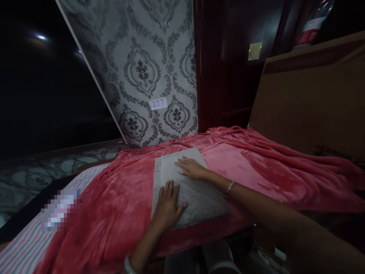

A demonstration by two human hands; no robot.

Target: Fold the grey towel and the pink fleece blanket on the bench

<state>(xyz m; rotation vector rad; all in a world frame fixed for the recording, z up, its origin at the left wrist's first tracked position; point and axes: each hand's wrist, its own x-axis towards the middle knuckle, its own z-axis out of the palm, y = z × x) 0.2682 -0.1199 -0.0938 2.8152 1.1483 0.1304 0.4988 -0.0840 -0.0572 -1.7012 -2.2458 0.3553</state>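
A folded grey cloth [199, 201] lies flat on a red and pink plush blanket [122, 194]. Its left side shows a second layer at the edge. My left hand [169, 205] rests on the cloth's lower left part, fingers spread and thumb out to the right. Farther up, my right hand [192, 167] lies palm down near the cloth's far edge, its fingers stretched to the left. Neither hand grips anything. What is under the palms is hidden.
A striped sheet [31, 239] shows at the left under the blanket. Patterned wallpaper [142, 68] with a paper label [158, 103] stands behind. To the right leans a large cardboard panel [308, 102], near a bottle [312, 28]. A dark screen [54, 83] fills the upper left.
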